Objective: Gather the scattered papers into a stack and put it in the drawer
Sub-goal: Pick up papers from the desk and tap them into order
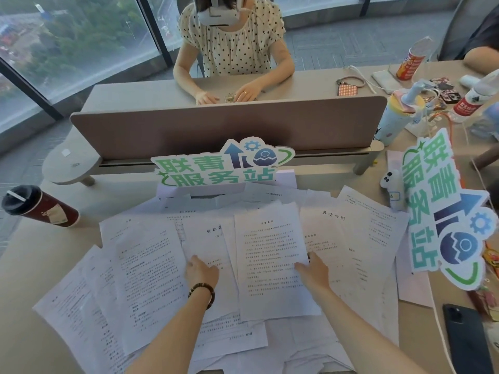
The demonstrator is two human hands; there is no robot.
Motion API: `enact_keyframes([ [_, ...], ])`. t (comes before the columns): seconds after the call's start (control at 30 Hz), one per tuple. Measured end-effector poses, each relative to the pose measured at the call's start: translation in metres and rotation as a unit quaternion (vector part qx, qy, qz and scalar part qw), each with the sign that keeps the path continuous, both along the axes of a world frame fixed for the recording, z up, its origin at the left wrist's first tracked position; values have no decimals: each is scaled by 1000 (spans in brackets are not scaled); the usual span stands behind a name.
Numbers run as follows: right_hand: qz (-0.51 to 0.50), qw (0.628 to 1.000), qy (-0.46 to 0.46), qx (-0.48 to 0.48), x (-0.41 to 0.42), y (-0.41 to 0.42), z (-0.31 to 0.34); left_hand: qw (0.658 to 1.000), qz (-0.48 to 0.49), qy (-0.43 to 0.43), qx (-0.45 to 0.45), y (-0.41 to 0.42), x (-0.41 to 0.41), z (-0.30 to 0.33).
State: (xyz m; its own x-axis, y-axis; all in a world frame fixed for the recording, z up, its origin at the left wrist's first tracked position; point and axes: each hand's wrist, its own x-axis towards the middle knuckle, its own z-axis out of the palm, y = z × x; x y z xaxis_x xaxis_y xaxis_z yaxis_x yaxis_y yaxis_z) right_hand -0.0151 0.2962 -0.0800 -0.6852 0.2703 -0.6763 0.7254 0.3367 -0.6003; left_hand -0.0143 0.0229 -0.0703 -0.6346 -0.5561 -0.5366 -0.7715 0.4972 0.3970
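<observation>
Since the printed sheets (pixel 172 268) lie fanned and overlapping across the near desk (pixel 24 306), best to sweep inward from both outer edges, sliding rather than lifting, then square the edges into one stack before looking for the drawer, which shows nowhere here. Worth starting from the far-left pages hanging toward the desk edge and the far-right ones tucked under the green sign (pixel 445 211), so none gets left behind or creased.

Nearest, two bare forearms reaching forward over the spread, well apart. Left hand (pixel 201 271), with a bead bracelet (pixel 202 291) at the wrist, laid on a title page near the middle, fingers bent loosely down onto the paper; whether pinching an edge or only pressing, cannot tell. Right hand (pixel 313 271) at the right edge of the central sheet (pixel 270 255), thumb on top and fingers seemingly tucked beneath, so apparently gripping that page.

To the right, a dark phone (pixel 464 338) flat on the desk. To the left, a red lidded cup (pixel 40 206). Beyond the papers, a second green sign (pixel 221 168) against a grey divider panel (pixel 224 130), and behind it a seated person in a dotted blouse (pixel 232 47).
</observation>
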Motion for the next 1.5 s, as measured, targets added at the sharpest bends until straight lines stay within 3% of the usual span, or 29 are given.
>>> enact_keyframes([
  [0.2, 9, 999, -2, -41, 2, -5, 6, 987, 116, 16, 109, -4, -6, -2],
  [0.5, 41, 998, 42, -20, 6, -11, 8, 984, 90, 49, 142, 3, -3, 2],
  [0.63, 48, 998, 33, -32, 7, -12, 9, 971, 125, 60, 197, 5, -6, 5],
  [0.8, 57, 996, 20, -63, 9, -16, 7, 928, 133, 60, 343, 8, 0, 7],
  [1.07, 82, 989, 74, -100, 18, -25, -4, 915, 88, 73, 387, 8, 1, -6],
  [1.23, 148, 976, 161, 18, 18, -22, -18, 909, 73, 86, 401, 4, -3, -15],
  [1.37, 198, 941, 235, 144, 10, -20, -20, 918, 32, 89, 384, 3, -10, -17],
  [1.5, 211, 929, 244, 181, 6, -21, -31, 906, 20, 115, 408, 6, -13, -19],
])
